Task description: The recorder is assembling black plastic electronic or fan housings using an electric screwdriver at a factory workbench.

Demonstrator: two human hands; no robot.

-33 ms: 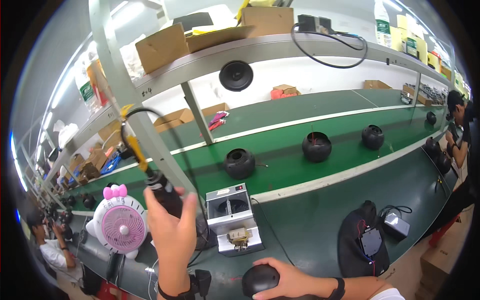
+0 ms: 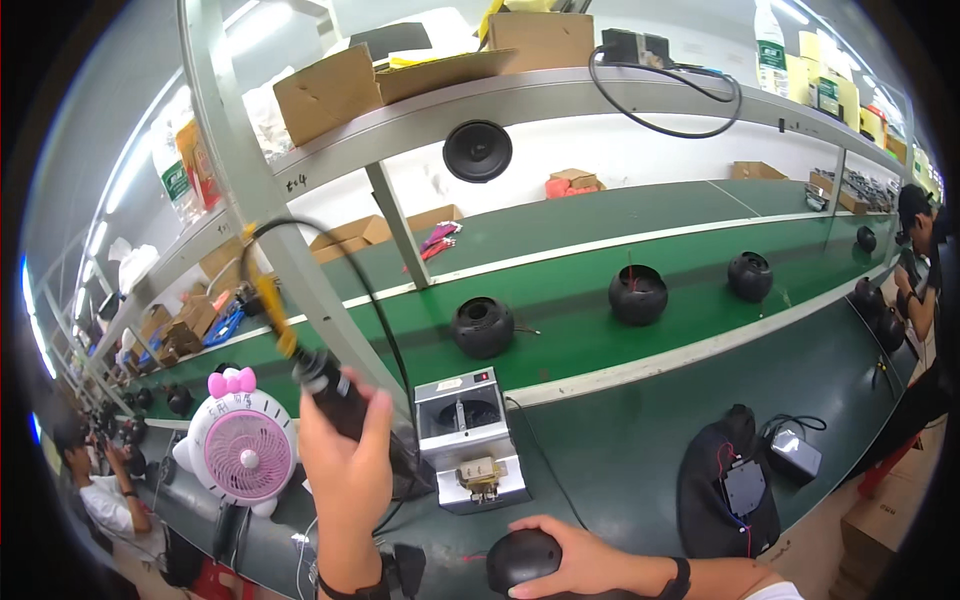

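Upright in my left hand (image 2: pixel 345 465) is a black electric screwdriver (image 2: pixel 335 390), my fingers wrapped round its body, with a cord looping from its top. My right hand (image 2: pixel 580 562) grips a smooth black round housing (image 2: pixel 522 562) on the near bench, thumb and fingers on its side; a thin red wire shows beside it. Between and beyond my hands stands a grey screw feeder box (image 2: pixel 468 440). Open black round housings (image 2: pixel 482 328) sit along the green conveyor belt (image 2: pixel 570 345), one with red wires sticking up.
A pink and white fan (image 2: pixel 245 455) stands left of my left hand. To the right lie a black panel with a wired board (image 2: pixel 742 487) and a silver adapter (image 2: pixel 795 455). A metal post (image 2: pixel 290 240) and shelf rise ahead, bearing a speaker cone (image 2: pixel 478 151). Co-workers sit at both sides.
The screwdriver in my left hand has dipped slightly and shifted a little to the right. My right hand stays on the housing.
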